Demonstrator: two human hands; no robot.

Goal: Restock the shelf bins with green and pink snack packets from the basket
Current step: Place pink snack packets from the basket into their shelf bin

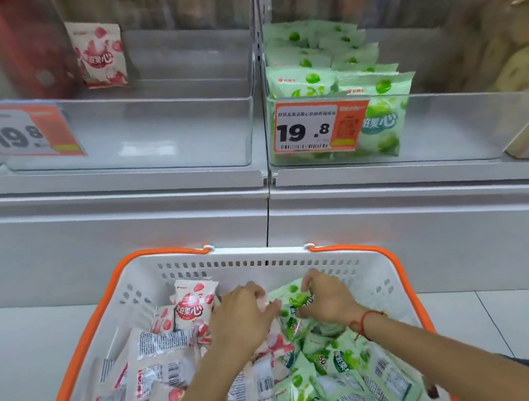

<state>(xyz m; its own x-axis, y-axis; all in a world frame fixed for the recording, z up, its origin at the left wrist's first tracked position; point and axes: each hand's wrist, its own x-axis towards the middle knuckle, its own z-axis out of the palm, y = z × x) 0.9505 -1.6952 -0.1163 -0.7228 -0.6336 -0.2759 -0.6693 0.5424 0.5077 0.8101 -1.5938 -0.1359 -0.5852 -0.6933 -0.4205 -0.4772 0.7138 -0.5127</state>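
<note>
White plastic basket [265, 255] with orange handles, holding pink snack packets [163, 358] on its left side and green snack packets [349, 370] on its right. Both hands reach into its far end: the right hand [323, 296] pinches a green packet [290, 303] with curled fingers, while the left hand [242, 311] rests on the pile, fingers curled, grasp unclear. On the shelf above, the left bin [177, 138] holds one upright pink packet [100, 58] and the right bin [452, 125] a row of green packets [321, 63]
</note>
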